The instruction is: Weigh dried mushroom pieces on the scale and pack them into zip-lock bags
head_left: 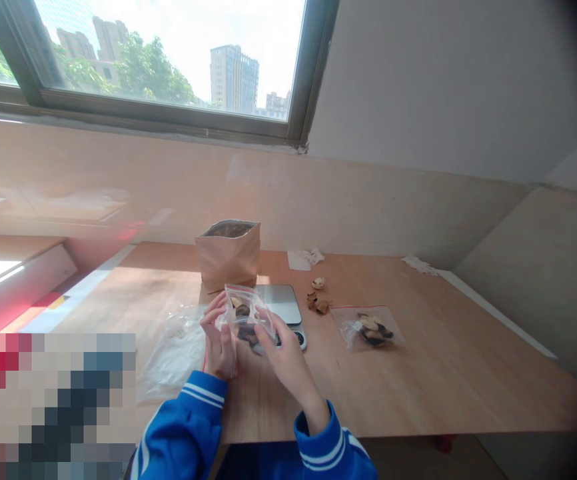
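Observation:
Between my two hands is a clear zip bag with a red seal line, holding dark and pale dried pieces. My left hand grips its left side with bent fingers. My right hand pinches the right side, thumb laid over the plastic. The bag is above the front left part of a kitchen scale with a silver plate, partly hiding it. A brown paper pouch stands behind with its top open. Flat clear plastic bags lie beside my left forearm.
A second zip bag with dried pieces lies right of the scale. Several loose brown pieces and a pale piece are near the scale's right edge. White paper and a crumpled scrap lie by the wall.

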The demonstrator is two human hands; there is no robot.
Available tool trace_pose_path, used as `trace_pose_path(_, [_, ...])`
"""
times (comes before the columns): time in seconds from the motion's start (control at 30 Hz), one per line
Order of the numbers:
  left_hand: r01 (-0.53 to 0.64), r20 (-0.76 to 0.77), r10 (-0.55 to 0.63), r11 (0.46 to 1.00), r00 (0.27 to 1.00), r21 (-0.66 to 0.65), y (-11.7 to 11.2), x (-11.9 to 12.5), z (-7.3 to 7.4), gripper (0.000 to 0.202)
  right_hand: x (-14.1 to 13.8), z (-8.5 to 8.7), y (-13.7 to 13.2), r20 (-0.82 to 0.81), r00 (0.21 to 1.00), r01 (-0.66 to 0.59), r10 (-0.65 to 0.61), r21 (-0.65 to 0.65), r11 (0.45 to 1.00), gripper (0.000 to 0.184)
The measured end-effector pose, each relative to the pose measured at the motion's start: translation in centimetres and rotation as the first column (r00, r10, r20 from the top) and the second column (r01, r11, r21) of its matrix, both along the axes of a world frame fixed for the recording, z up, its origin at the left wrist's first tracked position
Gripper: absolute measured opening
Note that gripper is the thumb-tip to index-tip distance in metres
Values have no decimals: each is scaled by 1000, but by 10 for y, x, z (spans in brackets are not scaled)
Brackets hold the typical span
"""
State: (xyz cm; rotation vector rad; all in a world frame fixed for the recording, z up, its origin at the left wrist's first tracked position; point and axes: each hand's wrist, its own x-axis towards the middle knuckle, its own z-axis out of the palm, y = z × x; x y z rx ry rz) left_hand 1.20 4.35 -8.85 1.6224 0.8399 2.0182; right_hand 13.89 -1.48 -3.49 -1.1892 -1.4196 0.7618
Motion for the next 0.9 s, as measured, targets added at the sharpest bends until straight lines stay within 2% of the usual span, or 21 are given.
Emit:
trace_pose_path(0.07, [-71,-2,71,997,997,-22,-1,-2,1,27,11,1,-4,-64,996,56,-57,-16,998,36])
trace_pose_path(0.13, [-105,-45,101,988,994,-111,0,-4,3,32,21,-1,-8,-136,985,96,-101,-44,994,37])
trace_pose_path(0.2, [-25,-101,0,969,995,-246,0,-4,5,34,29,-4,-13,-195,973,113,-124,-67,991,39])
trace_pose_path(0.27, [121,-115,-178,916,977,-383,0,-3,7,31,35,-8,-17,-222,966,119,-134,-79,990,39])
trace_pose_path(0.33, [228,-91,-301,858,949,-460,-1,-1,7,28,38,-12,-20,-222,965,126,-139,-72,989,40])
trace_pose_path(0.4, [258,-64,-326,840,943,-478,-2,0,7,28,40,-15,-21,-212,966,139,-149,-63,988,43])
trace_pose_path(0.5, [245,-25,-290,850,957,-466,-5,1,7,29,43,-19,-22,-200,958,195,-206,-73,978,51])
trace_pose_path(0.73, [223,-9,-265,829,964,-512,-14,5,8,31,58,-37,-20,-177,934,278,-312,-193,941,64])
trace_pose_path(0.9, [245,10,-285,803,958,-543,-20,11,10,34,65,-43,-22,-183,932,287,-313,-154,945,63])
